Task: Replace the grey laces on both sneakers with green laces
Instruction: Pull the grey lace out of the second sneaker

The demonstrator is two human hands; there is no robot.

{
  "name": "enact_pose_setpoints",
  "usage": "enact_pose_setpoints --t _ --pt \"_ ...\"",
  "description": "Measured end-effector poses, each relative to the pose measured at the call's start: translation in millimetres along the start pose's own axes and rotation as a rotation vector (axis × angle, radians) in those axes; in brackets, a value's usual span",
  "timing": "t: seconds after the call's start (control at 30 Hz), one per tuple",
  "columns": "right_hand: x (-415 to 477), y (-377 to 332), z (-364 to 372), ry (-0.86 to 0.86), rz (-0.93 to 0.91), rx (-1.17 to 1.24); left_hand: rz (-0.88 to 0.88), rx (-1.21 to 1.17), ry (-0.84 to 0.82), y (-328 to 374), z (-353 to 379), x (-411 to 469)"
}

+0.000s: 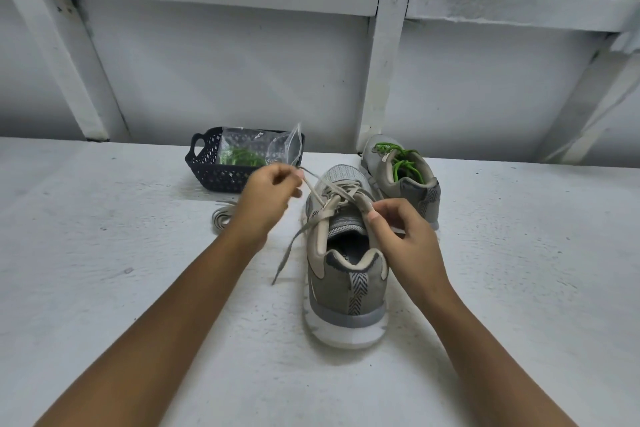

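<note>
While your left hand (266, 198) pinches the grey lace (311, 189), your right hand (401, 236) grips the near sneaker (346, 291) by its right flap. Tongue patch (346, 224) is too blurry to read, tbh.

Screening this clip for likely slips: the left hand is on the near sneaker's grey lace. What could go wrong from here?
1. The left hand pinches the grey lace, and only the right hand grips the near sneaker; a snagged eyelet could tip or drag it.
2. The basket of bagged green laces sits just behind the left hand; a wide pull might knock it.
3. The coiled lace by the left forearm could get tangled.
</note>
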State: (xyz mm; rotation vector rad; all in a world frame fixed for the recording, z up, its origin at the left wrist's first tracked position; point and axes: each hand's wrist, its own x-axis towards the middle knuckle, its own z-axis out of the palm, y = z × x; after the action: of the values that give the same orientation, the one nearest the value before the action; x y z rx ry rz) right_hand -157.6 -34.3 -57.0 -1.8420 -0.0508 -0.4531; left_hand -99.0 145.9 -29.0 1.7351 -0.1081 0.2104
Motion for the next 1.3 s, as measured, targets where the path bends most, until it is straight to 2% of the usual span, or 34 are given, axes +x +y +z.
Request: enact_pose_setpoints --t 0.07,0.1,0.2,0.27,0.37,0.43,0.5,0.63,0.67,0.73,0.8,0.87,0.93,1.03,1.2,1.23,1.3 --pt "-0.2 0.1 -0.1 -0.004 -0.007 -0.005 -0.008 -0.030 0.086 2.4 -3.5 1.4" --pt "-0.3 0.0 -0.5 -0.004 -0.010 -0.006 -0.013 0.015 0.057 2.0 -4.2 0.9" --pt "-0.2 -0.1 -0.8 0.000 -0.012 -0.009 -0.072 0.130 -0.197 -1.2 -3.3 -8.0" --pt "-0.7 -0.2 -0.6 -0.002 -0.013 -0.008 -0.011 0.151 -0.285 -6.7 -0.7 -13.6" --pt "-1.1 0.2 -0.4 -0.001 -0.012 -0.006 0.083 0.056 -0.220 -13.2 1.6 -14.6" --pt "-1.1 0.8 -0.4 -0.004 -0.011 -0.014 0.083 0.048 -0.172 -14.5 2.4 -13.9" --pt "-0.9 1.7 -0.9 -0.004 -0.012 -0.017 0.032 0.010 -0.113 -15.0 2.2 -12.0" --pt "0.0 2.4 -1.3 -0.011 -0.014 -0.025 -0.126 -0.283 0.054 -13.9 -5.6 -4.4" --pt "0.3 2.6 -1.4 -0.011 -0.015 -0.028 -0.135 -0.295 0.064 -13.1 -8.0 -4.0" --pt "0.7 2.8 -1.5 -0.010 -0.017 -0.032 -0.121 -0.190 -0.028 -12.8 -9.9 -5.8" --pt "0.7 2.5 -1.6 -0.009 -0.016 -0.018 -0.101 -0.073 -0.199 -12.0 -6.1 -11.0" --pt "0.7 1.9 -1.5 -0.012 -0.012 -0.007 -0.016 -0.032 -0.267 -11.0 0.9 -15.8" --pt "0.9 1.2 -1.8 -0.011 -0.017 -0.011 0.069 -0.060 -0.217 -9.9 6.3 -18.3" --pt "0.1 1.2 -1.6 -0.010 -0.021 -0.020 0.101 -0.054 -0.112 -11.9 8.2 -18.7" --pt "-0.2 1.1 -1.8 -0.004 -0.022 -0.028 -0.051 -0.215 0.155 -13.4 1.1 -12.0" --pt "0.0 1.1 -1.8 -0.003 -0.022 -0.029 -0.070 -0.226 0.150 -13.4 -1.0 -11.0" --pt "-0.5 0.9 -1.8 -0.001 -0.022 -0.031 -0.099 -0.190 -0.023 -13.2 -2.5 -12.0"
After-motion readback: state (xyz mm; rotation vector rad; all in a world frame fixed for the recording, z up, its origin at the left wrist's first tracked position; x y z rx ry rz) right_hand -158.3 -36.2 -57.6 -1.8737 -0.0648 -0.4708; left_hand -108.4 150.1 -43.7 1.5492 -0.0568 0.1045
